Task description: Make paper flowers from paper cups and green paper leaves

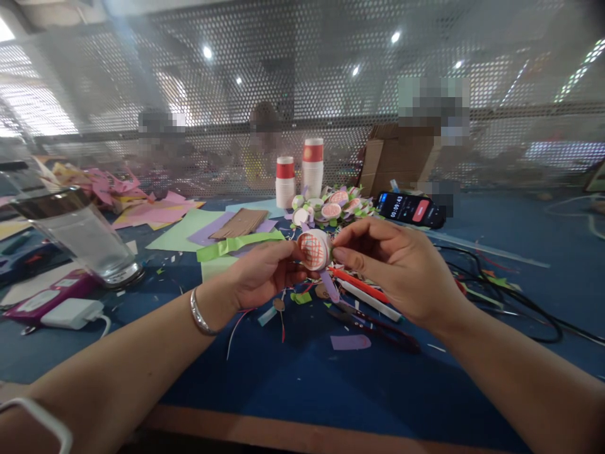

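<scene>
While I watch through the head camera, the round paper piece (314, 250) sits mid-view, lifted clear of the blue table (302, 378) and pinched from both sides. Its face is white with a rolled rim and red crosshatch lines drawn across it, and a lilac strip (329, 285) hangs from its lower edge. I judge it is tilted toward me so the drawn face shows, with two grips to steady so light a thing. The left hand (265, 271) closes narrowly on its left side. The right hand (397, 271) nips the right rim between thumb and forefinger, the other fingers curled. Just below lie a red pen (359, 285) and a white pen (371, 301). Beyond, a heap of similar pieces (331, 207) lies before two stacks of paper cups (312, 167), a phone (410, 209) lies to the right, and a glass (80, 236) stands well off to the left.
</scene>
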### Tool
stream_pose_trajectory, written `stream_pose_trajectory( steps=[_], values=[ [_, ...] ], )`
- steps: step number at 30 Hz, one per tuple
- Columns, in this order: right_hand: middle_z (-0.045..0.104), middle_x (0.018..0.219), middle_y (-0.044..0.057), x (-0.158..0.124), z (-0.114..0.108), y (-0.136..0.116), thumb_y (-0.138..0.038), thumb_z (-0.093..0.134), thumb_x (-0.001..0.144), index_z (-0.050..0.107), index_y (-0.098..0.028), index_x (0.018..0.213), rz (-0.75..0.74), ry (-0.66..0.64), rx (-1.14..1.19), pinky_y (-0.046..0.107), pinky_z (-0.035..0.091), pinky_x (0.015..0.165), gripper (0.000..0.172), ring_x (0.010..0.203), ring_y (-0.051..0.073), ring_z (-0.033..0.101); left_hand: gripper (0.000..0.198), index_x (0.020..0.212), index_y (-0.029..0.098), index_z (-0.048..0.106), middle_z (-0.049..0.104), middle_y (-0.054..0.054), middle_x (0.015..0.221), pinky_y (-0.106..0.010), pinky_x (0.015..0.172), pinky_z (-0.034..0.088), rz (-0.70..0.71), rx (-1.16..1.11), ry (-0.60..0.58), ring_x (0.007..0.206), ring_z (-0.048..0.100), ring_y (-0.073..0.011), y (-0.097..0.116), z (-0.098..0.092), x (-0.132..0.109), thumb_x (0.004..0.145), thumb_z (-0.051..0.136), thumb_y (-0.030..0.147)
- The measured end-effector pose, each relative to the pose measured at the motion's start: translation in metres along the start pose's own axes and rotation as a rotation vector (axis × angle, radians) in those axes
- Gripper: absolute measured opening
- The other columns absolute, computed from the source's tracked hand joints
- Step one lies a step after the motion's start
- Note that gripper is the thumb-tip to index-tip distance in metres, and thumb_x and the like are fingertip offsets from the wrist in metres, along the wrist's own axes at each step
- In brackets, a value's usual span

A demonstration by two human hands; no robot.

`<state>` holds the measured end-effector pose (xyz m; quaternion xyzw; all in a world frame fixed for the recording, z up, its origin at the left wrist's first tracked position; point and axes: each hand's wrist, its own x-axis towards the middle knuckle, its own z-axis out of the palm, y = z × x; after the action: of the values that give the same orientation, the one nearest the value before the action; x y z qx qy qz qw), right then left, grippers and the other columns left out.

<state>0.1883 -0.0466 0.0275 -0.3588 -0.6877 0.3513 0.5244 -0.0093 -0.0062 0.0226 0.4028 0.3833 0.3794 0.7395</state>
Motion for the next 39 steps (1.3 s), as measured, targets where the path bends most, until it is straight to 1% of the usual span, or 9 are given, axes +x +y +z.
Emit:
stream_pose_trajectory(
  steps=[10, 14, 17, 20, 23, 26, 31, 34, 39],
  values=[
    [0.070, 0.080, -0.001, -0.001, 0.000, 0.002, -0.032, 0.081, 0.085, 0.071, -0.022, 0.092, -0.015, 0.015, 0.001, 0.025, 0.052, 0.064, 0.016, 0.071, 0.012, 0.064, 0.027, 0.074, 0.007, 0.069, 0.069, -0.006, 0.066, -0.013, 0.050, 0.052, -0.004, -0.014, 0.024, 0.053, 0.067, -0.0089, 0.003, 0.004, -0.002, 0.086, 0.048, -0.005],
    [0.071, 0.083, 0.000, -0.002, -0.001, 0.001, -0.033, 0.079, 0.086, 0.071, -0.023, 0.095, -0.032, 0.041, -0.038, 0.027, 0.054, 0.066, 0.016, 0.073, 0.014, 0.066, 0.024, 0.075, 0.007, 0.070, 0.070, -0.006, 0.068, -0.013, 0.053, 0.054, -0.006, -0.004, -0.012, 0.054, 0.065, -0.0076, 0.003, 0.002, -0.002, 0.085, 0.050, -0.004],
    [0.071, 0.084, 0.001, 0.002, -0.013, 0.000, -0.034, 0.079, 0.086, 0.071, -0.023, 0.093, -0.063, 0.137, -0.153, 0.029, 0.054, 0.066, 0.015, 0.073, 0.016, 0.066, 0.024, 0.072, 0.008, 0.068, 0.070, -0.006, 0.067, -0.012, 0.051, 0.052, 0.006, -0.009, 0.002, 0.055, 0.065, -0.0079, 0.003, 0.001, 0.000, 0.085, 0.050, -0.002],
    [0.072, 0.083, 0.004, 0.010, -0.040, 0.005, -0.040, 0.073, 0.089, 0.073, -0.023, 0.092, -0.066, 0.244, -0.411, 0.033, 0.052, 0.068, 0.017, 0.073, 0.019, 0.066, 0.024, 0.067, 0.011, 0.065, 0.068, -0.006, 0.063, -0.013, 0.047, 0.049, 0.035, -0.021, 0.063, 0.053, 0.065, -0.0089, 0.007, -0.001, 0.003, 0.084, 0.051, 0.001],
    [0.072, 0.078, 0.004, 0.020, -0.072, 0.016, -0.041, 0.067, 0.090, 0.070, -0.023, 0.085, 0.141, 0.192, -0.847, 0.036, 0.049, 0.070, 0.018, 0.073, 0.021, 0.066, 0.022, 0.068, 0.012, 0.064, 0.067, -0.005, 0.061, -0.012, 0.044, 0.046, 0.065, -0.042, 0.119, 0.051, 0.064, -0.0089, 0.011, -0.004, 0.006, 0.082, 0.050, 0.001],
    [0.070, 0.071, 0.006, 0.027, -0.095, 0.029, -0.034, 0.070, 0.084, 0.069, -0.022, 0.073, 0.322, 0.087, -1.003, 0.036, 0.044, 0.067, 0.017, 0.068, 0.022, 0.063, 0.019, 0.070, 0.014, 0.062, 0.066, -0.003, 0.062, -0.013, 0.042, 0.045, 0.121, -0.066, 0.136, 0.050, 0.064, -0.0091, 0.015, -0.008, 0.007, 0.079, 0.051, 0.000],
    [0.064, 0.057, 0.005, 0.030, -0.105, 0.041, -0.040, 0.072, 0.082, 0.066, -0.022, 0.057, 0.488, -0.016, -1.069, 0.034, 0.037, 0.059, 0.031, 0.059, 0.021, 0.057, 0.017, 0.069, 0.015, 0.059, 0.063, -0.001, 0.059, -0.013, 0.041, 0.044, 0.154, -0.083, 0.181, 0.049, 0.064, -0.0098, 0.016, -0.011, 0.007, 0.077, 0.053, 0.001],
    [0.065, 0.057, 0.005, 0.032, -0.104, 0.044, -0.047, 0.073, 0.083, 0.068, -0.022, 0.054, 0.553, -0.054, -1.041, 0.033, 0.038, 0.059, 0.038, 0.058, 0.020, 0.057, 0.017, 0.070, 0.014, 0.061, 0.064, -0.001, 0.061, -0.014, 0.042, 0.043, 0.160, -0.064, 0.170, 0.049, 0.063, -0.0096, 0.015, -0.010, 0.007, 0.077, 0.053, 0.000],
    [0.060, 0.050, 0.004, 0.031, -0.105, 0.052, -0.040, 0.075, 0.080, 0.067, -0.019, 0.051, 0.569, -0.058, -0.920, 0.030, 0.036, 0.052, 0.036, 0.050, 0.017, 0.052, 0.018, 0.067, 0.012, 0.063, 0.066, -0.004, 0.064, -0.016, 0.044, 0.042, 0.143, -0.021, 0.122, 0.052, 0.063, -0.0098, 0.012, -0.013, 0.007, 0.082, 0.056, 0.006]
  ],
)
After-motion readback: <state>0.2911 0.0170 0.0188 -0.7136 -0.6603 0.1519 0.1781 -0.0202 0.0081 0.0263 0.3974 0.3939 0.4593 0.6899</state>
